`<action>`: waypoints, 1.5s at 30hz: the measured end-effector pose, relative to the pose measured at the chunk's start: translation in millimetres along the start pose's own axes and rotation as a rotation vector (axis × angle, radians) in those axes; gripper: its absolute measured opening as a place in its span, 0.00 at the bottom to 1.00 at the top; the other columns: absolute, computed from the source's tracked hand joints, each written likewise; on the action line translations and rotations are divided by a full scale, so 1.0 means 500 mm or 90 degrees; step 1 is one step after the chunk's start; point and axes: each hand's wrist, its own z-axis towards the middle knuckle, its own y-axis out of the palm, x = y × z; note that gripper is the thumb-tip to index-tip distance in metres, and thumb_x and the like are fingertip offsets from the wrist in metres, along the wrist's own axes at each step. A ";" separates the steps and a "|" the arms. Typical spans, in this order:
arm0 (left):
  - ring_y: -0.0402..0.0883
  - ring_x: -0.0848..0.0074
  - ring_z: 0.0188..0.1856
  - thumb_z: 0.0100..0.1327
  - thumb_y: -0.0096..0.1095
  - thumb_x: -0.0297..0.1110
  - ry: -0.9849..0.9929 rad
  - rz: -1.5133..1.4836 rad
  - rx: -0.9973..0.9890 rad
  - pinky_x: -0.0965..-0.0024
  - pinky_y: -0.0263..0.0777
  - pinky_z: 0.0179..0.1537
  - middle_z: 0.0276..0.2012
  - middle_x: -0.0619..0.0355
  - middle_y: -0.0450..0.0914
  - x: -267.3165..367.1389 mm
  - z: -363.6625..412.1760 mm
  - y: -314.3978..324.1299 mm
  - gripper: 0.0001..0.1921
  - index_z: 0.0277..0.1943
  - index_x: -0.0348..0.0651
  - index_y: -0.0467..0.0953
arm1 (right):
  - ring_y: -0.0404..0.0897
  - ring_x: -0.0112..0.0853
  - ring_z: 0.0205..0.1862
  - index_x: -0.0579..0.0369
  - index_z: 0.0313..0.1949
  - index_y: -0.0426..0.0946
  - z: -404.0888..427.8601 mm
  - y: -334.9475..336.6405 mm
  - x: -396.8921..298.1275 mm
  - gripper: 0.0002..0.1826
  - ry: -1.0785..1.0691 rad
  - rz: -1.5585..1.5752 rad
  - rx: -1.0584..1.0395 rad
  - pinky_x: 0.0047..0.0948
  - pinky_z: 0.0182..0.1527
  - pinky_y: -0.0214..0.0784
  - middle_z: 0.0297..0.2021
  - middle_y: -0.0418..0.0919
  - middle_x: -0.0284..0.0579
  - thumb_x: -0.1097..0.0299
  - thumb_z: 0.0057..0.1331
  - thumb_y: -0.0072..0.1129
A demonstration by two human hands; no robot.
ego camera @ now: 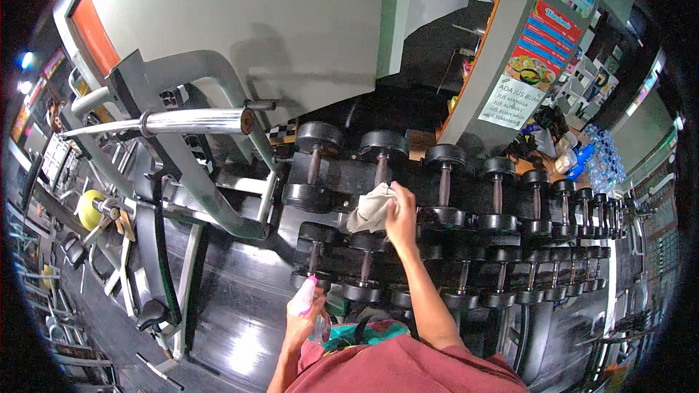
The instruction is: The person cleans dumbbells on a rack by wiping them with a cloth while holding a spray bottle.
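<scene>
My right hand (401,215) presses a crumpled light cloth (373,208) against the near head of a black dumbbell on the rack's upper tier; the dumbbell's far head (384,144) and part of its handle show beyond the cloth. My left hand (306,316) is closed around a spray bottle with a white and pink head (304,297), low in front of my body. The bottle's nozzle is beside the near end of a lower-tier dumbbell (314,255). Another dumbbell (314,166) lies at the left end of the upper tier.
Two tiers of dumbbells (497,194) run off to the right. At left stands a bench press frame with a chrome barbell (199,121) and a black padded bench (158,245). A pillar with posters (540,43) rises behind the rack, near plastic bottles (603,158).
</scene>
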 end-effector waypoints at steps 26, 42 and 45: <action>0.76 0.79 0.23 0.59 0.59 0.24 -0.008 0.082 -0.063 0.75 0.70 0.26 0.28 0.58 0.77 -0.002 0.024 -0.008 0.10 0.43 0.32 0.73 | 0.62 0.44 0.59 0.54 0.45 0.78 -0.047 0.270 -0.005 0.23 -0.336 -0.828 -0.434 0.53 0.61 0.50 0.53 0.71 0.44 0.68 0.46 0.64; 0.76 0.80 0.24 0.57 0.60 0.26 -0.022 0.098 -0.108 0.75 0.71 0.27 0.29 0.60 0.77 0.000 0.086 -0.001 0.09 0.41 0.35 0.74 | 0.65 0.39 0.60 0.51 0.51 0.72 0.043 0.032 -0.016 0.22 -0.192 -0.229 -0.278 0.40 0.62 0.56 0.53 0.69 0.45 0.74 0.53 0.55; 0.76 0.80 0.24 0.57 0.59 0.26 -0.021 0.136 -0.132 0.74 0.71 0.27 0.28 0.59 0.77 0.021 0.103 0.021 0.08 0.40 0.36 0.74 | 0.69 0.51 0.54 0.59 0.51 0.70 -0.030 0.008 0.053 0.16 0.187 -0.010 -0.079 0.40 0.57 0.60 0.50 0.71 0.55 0.68 0.67 0.45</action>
